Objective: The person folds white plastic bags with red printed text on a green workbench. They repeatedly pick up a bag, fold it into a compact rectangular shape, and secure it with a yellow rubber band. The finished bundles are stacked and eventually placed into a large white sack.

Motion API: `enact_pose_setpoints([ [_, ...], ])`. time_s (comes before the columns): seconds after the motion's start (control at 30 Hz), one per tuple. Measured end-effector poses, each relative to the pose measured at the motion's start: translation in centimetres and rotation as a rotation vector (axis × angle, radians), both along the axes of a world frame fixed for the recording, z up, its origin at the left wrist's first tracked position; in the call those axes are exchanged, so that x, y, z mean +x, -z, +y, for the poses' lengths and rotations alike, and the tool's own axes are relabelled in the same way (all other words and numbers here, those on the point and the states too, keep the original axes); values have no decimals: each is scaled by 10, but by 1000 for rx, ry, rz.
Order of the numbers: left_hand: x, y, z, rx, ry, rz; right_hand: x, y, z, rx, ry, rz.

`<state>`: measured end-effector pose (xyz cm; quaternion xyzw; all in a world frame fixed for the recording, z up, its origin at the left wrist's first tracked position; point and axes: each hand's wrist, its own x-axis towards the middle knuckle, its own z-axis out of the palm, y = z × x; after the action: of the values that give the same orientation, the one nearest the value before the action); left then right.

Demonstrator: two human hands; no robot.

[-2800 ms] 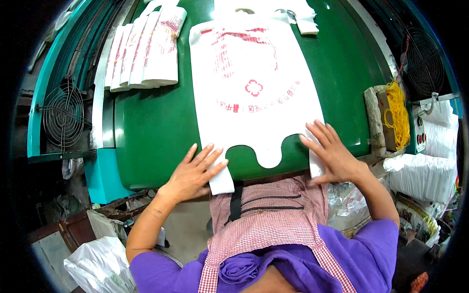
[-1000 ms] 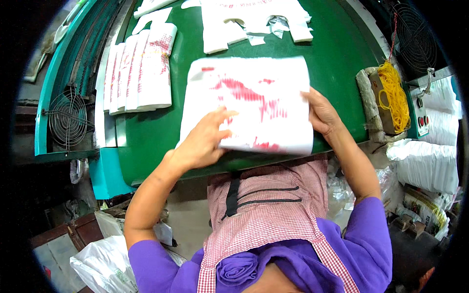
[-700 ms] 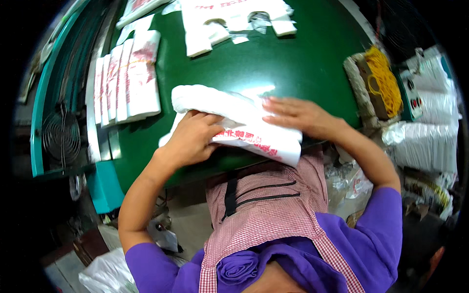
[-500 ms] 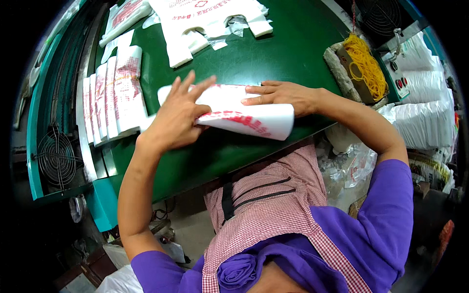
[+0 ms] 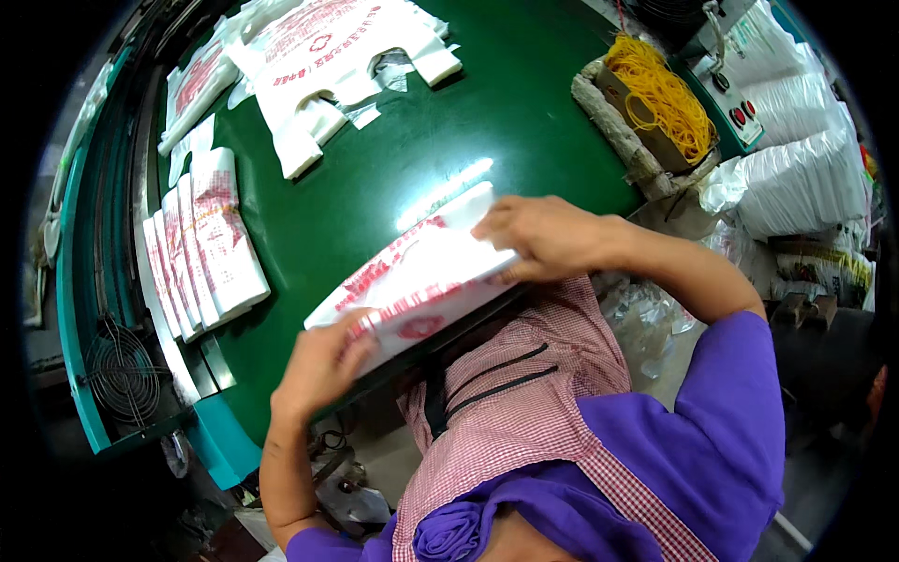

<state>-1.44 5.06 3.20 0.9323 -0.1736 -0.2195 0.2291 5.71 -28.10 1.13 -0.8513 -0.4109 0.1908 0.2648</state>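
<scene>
A folded stack of white plastic bags [image 5: 412, 281] with red print lies slantwise along the near edge of the green table. My left hand [image 5: 323, 367] grips its left end, thumb on top and the other fingers partly hidden. At the opposite end, my right hand [image 5: 548, 234] is closed over the stack's right edge, its fingertips blurred by motion. Between the hands the stack looks creased lengthwise, with print along both long sides.
Several folded bag bundles [image 5: 211, 239] stand side by side at the left. Flat printed bags [image 5: 328, 56] lie at the far side of the green table [image 5: 506, 112]. A box of yellow rubber bands [image 5: 660, 98] sits far right, near a control box [image 5: 740, 122] and wrapped white packs [image 5: 796, 187].
The rolled-over bag stack is now flatter and nearer the table edge. My left hand has moved down to its left end; my right hand has shifted nearer at the right end. The view has shifted.
</scene>
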Motion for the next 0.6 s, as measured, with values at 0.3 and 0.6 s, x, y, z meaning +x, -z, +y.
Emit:
enact_pose_setpoints([
  [0.3, 49, 31, -46, -27, 5, -290, 20, 14, -37, 207, 531, -601],
  [0.6, 19, 26, -45, -518, -230, 135, 14, -26, -136, 147, 957, -1017],
])
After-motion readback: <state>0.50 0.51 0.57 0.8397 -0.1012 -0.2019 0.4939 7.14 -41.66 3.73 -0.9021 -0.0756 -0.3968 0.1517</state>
